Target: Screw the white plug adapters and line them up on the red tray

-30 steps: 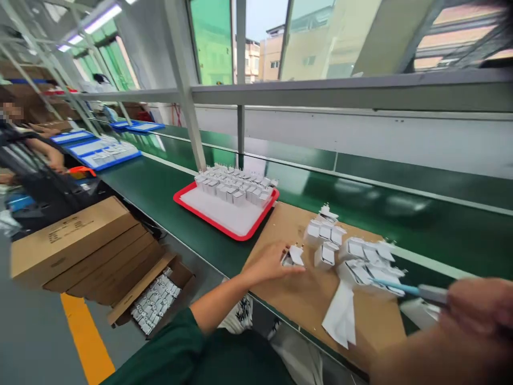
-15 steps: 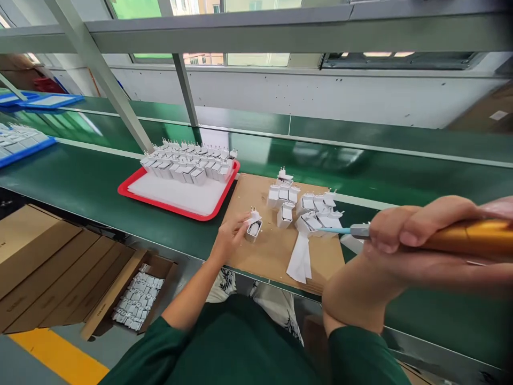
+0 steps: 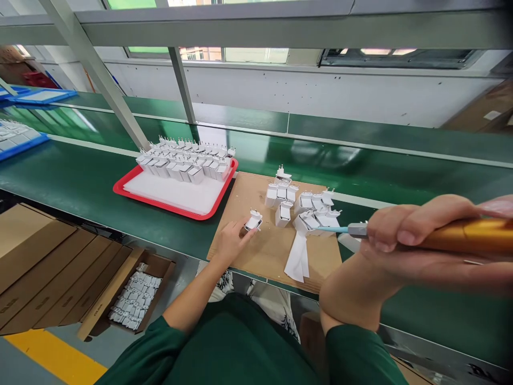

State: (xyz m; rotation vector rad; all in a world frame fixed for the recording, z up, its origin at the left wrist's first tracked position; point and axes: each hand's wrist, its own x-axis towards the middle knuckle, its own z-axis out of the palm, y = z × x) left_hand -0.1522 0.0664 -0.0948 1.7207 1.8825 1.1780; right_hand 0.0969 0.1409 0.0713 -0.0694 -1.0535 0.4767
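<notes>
At the left part of the brown board [image 3: 264, 256], my left hand [image 3: 232, 241] has its thumb and fingers closed round the sides of a small white plug charger [image 3: 253, 220]. A white piece lies over the charger's top; whether it sits fully down I cannot tell. My right hand [image 3: 404, 240] is wrapped round an orange-handled tool [image 3: 452, 238] with a metal collar and a thin light-blue tip. That tip points left, near a group of white chargers [image 3: 316, 214]; whether it touches them I cannot tell. White strips [image 3: 297, 259] hang in front of that group.
A red tray [image 3: 164, 206] left of the board holds rows of white chargers with prongs up. Blue trays [image 3: 24, 148] stand farther left. A cardboard box [image 3: 134, 297] of white parts is below the bench edge. A metal frame [image 3: 96, 80] rises behind.
The white piece on the charger has come down over its opening, and my left hand has shifted lower round its sides. My right hand with the tool has hardly moved.
</notes>
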